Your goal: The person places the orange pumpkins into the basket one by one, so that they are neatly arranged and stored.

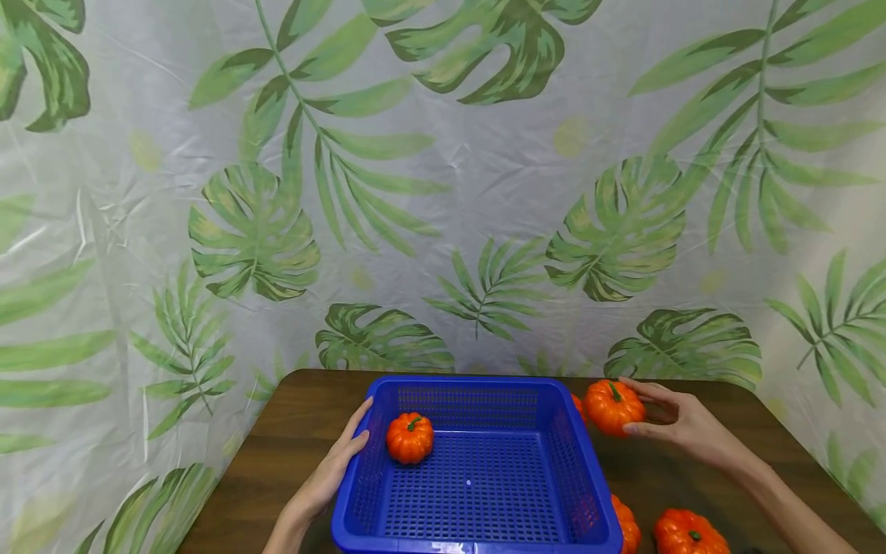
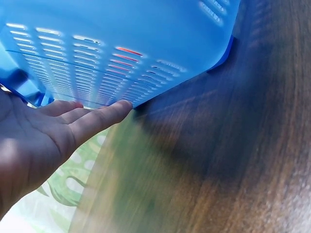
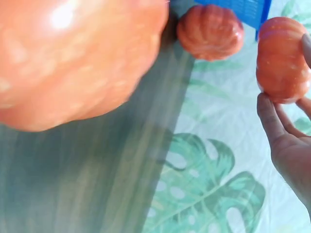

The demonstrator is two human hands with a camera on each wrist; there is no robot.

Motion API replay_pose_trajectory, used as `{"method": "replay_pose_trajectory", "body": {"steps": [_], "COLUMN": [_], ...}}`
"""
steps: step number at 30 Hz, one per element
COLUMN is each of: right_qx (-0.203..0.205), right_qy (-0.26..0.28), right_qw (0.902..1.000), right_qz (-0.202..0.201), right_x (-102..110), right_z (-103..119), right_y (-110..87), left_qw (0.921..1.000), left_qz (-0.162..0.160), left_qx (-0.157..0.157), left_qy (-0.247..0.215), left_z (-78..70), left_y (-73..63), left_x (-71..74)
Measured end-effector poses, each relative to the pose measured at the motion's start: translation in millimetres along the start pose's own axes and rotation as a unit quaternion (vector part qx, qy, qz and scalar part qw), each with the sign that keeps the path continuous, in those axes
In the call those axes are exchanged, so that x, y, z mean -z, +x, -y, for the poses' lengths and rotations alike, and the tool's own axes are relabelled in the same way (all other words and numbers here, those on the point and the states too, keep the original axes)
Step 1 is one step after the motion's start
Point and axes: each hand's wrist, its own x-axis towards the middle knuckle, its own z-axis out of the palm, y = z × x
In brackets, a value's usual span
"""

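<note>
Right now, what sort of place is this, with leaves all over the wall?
Probably an indoor sorting or practice corner, not a garden. The leaves are printed on a sheet behind a brown wood-grain table, which holds a blue plastic basket with one orange pumpkin inside.

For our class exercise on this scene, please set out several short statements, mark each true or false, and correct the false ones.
1. The right hand grips a pumpkin. True.
2. The basket is empty. False: one pumpkin sits in the basket.
3. The left hand touches the basket. True.
4. The basket is red. False: it is blue.
5. In the head view, more pumpkins show right of the basket. True.
</note>
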Motion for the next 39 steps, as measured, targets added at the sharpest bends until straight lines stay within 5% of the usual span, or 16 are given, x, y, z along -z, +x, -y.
{"method": "replay_pose_trajectory", "body": {"steps": [24, 39], "right_qx": [0.006, 0.002], "right_qy": [0.073, 0.049], "right_qw": [0.9963, 0.9947], "right_qz": [0.044, 0.09], "right_x": [-25.1, -43.4], "right_z": [33.5, 59.1], "right_y": [39.3, 66.9], "left_qw": [0.9999, 0.9999], "left_qz": [0.012, 0.004], "left_qx": [-0.003, 0.002], "left_qy": [-0.011, -0.009], "left_z": [1.8, 2.3], "left_y": [1.0, 0.7], "left_x": [2.0, 2.0]}}
